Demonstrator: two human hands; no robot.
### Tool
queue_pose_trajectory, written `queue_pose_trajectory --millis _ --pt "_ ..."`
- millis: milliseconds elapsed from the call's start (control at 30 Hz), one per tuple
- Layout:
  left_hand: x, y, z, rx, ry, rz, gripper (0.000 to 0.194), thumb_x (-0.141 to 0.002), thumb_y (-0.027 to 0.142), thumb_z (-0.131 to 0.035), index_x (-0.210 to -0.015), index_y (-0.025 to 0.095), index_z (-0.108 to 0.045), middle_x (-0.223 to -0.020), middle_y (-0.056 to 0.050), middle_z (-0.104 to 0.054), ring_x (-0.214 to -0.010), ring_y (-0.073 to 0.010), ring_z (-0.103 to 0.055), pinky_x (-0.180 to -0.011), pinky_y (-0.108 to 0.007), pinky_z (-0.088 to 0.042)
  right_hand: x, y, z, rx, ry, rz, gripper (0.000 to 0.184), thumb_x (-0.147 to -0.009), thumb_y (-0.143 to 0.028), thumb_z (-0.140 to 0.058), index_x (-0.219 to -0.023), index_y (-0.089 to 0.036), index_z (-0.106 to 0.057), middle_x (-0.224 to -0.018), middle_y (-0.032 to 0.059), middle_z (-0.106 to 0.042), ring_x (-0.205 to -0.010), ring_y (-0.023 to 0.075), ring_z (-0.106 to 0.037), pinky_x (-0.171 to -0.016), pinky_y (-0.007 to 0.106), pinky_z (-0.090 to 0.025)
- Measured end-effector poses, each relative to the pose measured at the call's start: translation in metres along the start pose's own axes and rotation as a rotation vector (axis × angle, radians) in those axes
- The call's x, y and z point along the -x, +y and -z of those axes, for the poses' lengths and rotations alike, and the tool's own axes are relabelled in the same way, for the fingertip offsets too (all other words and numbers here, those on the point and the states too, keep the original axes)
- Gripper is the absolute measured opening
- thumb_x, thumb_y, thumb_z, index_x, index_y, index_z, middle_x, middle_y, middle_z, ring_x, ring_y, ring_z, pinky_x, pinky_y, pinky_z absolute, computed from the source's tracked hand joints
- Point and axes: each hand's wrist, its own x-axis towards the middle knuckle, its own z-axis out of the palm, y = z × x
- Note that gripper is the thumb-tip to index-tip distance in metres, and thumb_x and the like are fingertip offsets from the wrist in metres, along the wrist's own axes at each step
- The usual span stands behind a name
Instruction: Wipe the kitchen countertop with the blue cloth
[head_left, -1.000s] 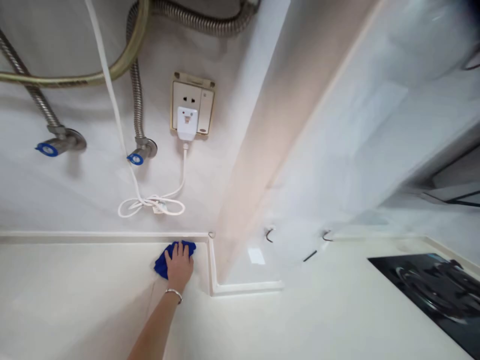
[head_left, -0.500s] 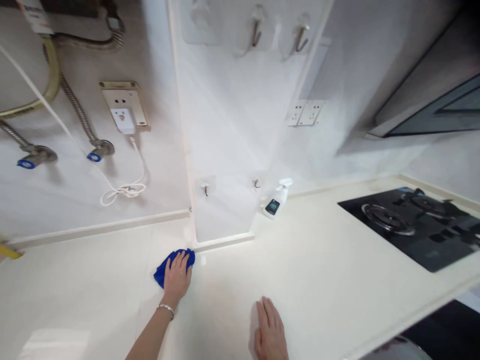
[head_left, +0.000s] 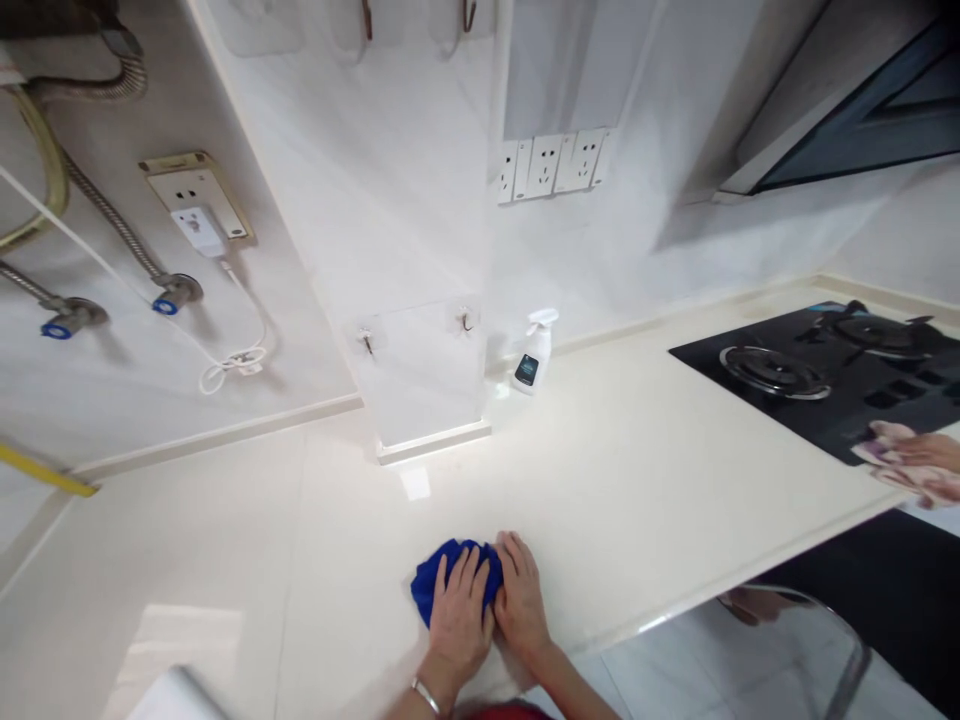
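A crumpled blue cloth (head_left: 431, 580) lies on the pale countertop near the front edge. My left hand (head_left: 457, 610) presses down on it from above, fingers spread over the fabric, a silver bracelet at the wrist. Right beside it, my right hand (head_left: 525, 600) rests on the counter with its fingers stretched out. Its thumb side meets the cloth's right edge, and the two hands touch or nearly touch.
A white spray bottle (head_left: 534, 350) stands by the wall. At right is a black gas hob (head_left: 817, 370); another person's hand (head_left: 930, 452) holds a pinkish cloth (head_left: 892, 460) at its front corner. A yellow pipe (head_left: 49, 470) and a white cable (head_left: 244, 360) are at left.
My left hand has brought the blue cloth from the wall corner toward me and right, up against my right hand. Another person's hand with a pinkish cloth has come into view at right.
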Motion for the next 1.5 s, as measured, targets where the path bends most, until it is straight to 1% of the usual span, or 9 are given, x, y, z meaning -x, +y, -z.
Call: queue_pose_trajectory --millis 300,500,633,800,933,1100,1267,1400,1500 --pt "0.04 -0.056 0.035 -0.127 -0.09 -0.239 0.064 -0.092 0.031 -0.049 -0.152 0.031 -0.026 -0.156 0.0 -0.038 -0.142 -0.0218 -0.04 -0.114 -0.048 -0.046 0.003 0.012 0.01 -0.114 -0.079 0.111 0.064 -0.077 -0.004 -0.039 -0.139 -0.019 -0.048 -0.15 0.0118 -0.046 -0.146 0.0271 -0.032 -0.118 0.059 -0.036" --pt "0.014 -0.105 0.02 -0.114 0.021 -0.043 0.053 -0.094 0.035 -0.047 -0.146 0.032 -0.04 -0.15 -0.004 -0.047 -0.138 -0.0235 -0.046 -0.116 -0.052 -0.042 -0.006 0.003 0.015 -0.117 -0.141 0.05 0.064 -0.074 -0.006 -0.041 -0.137 -0.017 -0.048 -0.153 0.0127 -0.042 -0.148 0.0271 -0.027 -0.121 0.058 -0.032" --pt "-0.022 -0.078 -0.002 -0.046 0.115 0.169 0.047 -0.096 0.033 -0.041 -0.141 0.028 -0.049 -0.147 -0.008 -0.05 -0.136 -0.0272 -0.047 -0.118 -0.061 -0.035 -0.01 0.005 0.013 -0.17 -0.038 -0.007 0.06 -0.079 -0.007 -0.039 -0.136 -0.021 -0.048 -0.145 0.0094 -0.052 -0.142 0.0229 -0.039 -0.12 0.054 -0.035" --pt "-0.049 -0.028 -0.012 0.306 -0.059 -0.082 0.045 -0.098 0.033 -0.036 -0.143 0.031 -0.046 -0.145 -0.004 -0.052 -0.136 -0.0207 -0.048 -0.119 -0.053 -0.041 -0.024 -0.007 0.029 -0.22 0.16 -0.068 0.055 -0.092 -0.017 -0.032 -0.146 -0.024 -0.037 -0.144 0.0097 -0.052 -0.135 0.0201 -0.047 -0.113 0.045 -0.045" --pt "-0.046 -0.052 0.001 0.589 0.048 0.228 0.052 -0.099 0.039 -0.022 -0.137 0.021 -0.052 -0.143 -0.009 -0.055 -0.133 -0.0188 -0.051 -0.114 -0.044 -0.048 -0.034 -0.038 0.049 -0.133 -0.168 -0.011 0.053 -0.093 -0.031 -0.042 -0.146 -0.028 -0.04 -0.151 0.0078 -0.046 -0.144 0.0295 -0.033 -0.121 0.063 -0.023" --pt "-0.047 -0.122 0.027 0.27 0.172 0.516 0.072 -0.095 0.053 -0.014 -0.134 0.008 -0.054 -0.149 -0.02 -0.044 -0.147 -0.0337 -0.029 -0.124 -0.059 -0.024 -0.042 -0.054 0.056 -0.026 -0.385 0.004 0.064 -0.09 -0.053 -0.052 -0.148 -0.034 -0.037 -0.155 0.0099 -0.039 -0.143 0.0404 -0.029 -0.114 0.074 -0.018" --pt "-0.05 -0.13 0.029 0.026 0.075 0.61 0.077 -0.093 0.055 -0.01 -0.14 0.006 -0.046 -0.152 -0.027 -0.034 -0.146 -0.0442 -0.023 -0.116 -0.067 -0.027 -0.043 -0.039 0.055 0.101 -0.38 -0.003 0.05 -0.083 -0.056 -0.058 -0.123 -0.026 -0.057 -0.125 0.0106 -0.059 -0.116 0.0322 -0.049 -0.096 0.057 -0.041" --pt "-0.044 -0.123 0.022 -0.073 0.075 0.523 0.075 -0.093 0.053 -0.011 -0.142 0.006 -0.043 -0.15 -0.028 -0.035 -0.144 -0.044 -0.025 -0.114 -0.066 -0.03 -0.022 -0.004 0.068 0.168 -0.298 -0.011 0.043 -0.079 -0.053 -0.062 -0.113 -0.026 -0.058 -0.119 0.0056 -0.06 -0.113 0.0259 -0.049 -0.096 0.045 -0.039" --pt "-0.043 -0.123 0.021 -0.085 0.075 0.525 0.074 -0.094 0.052 -0.011 -0.142 0.006 -0.043 -0.15 -0.027 -0.036 -0.143 -0.0432 -0.028 -0.113 -0.064 -0.032 -0.009 0.044 0.102 0.313 -0.166 -0.228 0.031 -0.076 -0.043 -0.064 -0.101 -0.025 -0.061 -0.114 0.004 -0.062 -0.109 0.0229 -0.05 -0.095 0.039 -0.037"
